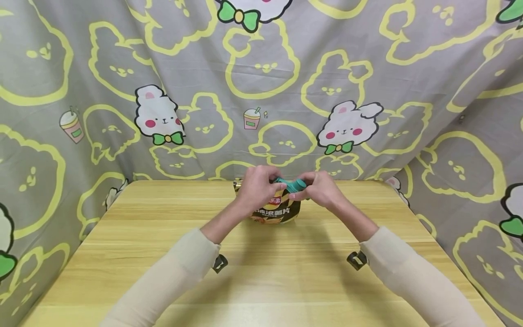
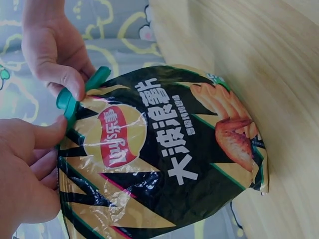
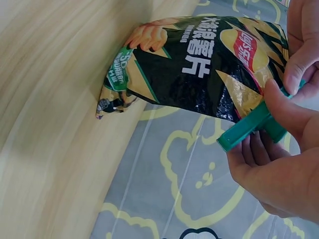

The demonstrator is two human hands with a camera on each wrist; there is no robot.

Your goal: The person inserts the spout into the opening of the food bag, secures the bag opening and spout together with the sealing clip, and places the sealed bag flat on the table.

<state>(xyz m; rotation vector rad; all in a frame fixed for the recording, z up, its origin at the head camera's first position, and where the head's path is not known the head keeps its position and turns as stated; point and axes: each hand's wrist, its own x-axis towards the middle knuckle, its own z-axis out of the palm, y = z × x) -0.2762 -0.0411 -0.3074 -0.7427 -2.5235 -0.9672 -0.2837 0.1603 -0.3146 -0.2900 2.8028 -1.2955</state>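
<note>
A black and gold bag of Lay's chips (image 1: 275,213) stands upright near the far edge of the table, its front facing me. Across its top edge lies a green bag clip (image 3: 246,127). My right hand (image 1: 323,188) pinches this clip between thumb and fingers at the bag's right corner. My left hand (image 1: 255,184) grips the bag's top edge, its thumb on the clip's inner end, as the left wrist view shows. In the right wrist view, one end of the clip sticks out past the bag's side.
The wooden table (image 1: 163,281) stretches from me to a grey curtain (image 1: 196,72) with yellow cartoon outlines, which hangs right behind the bag and along both sides. A black mount (image 1: 219,263) sits at the left wrist, another black mount (image 1: 357,260) at the right.
</note>
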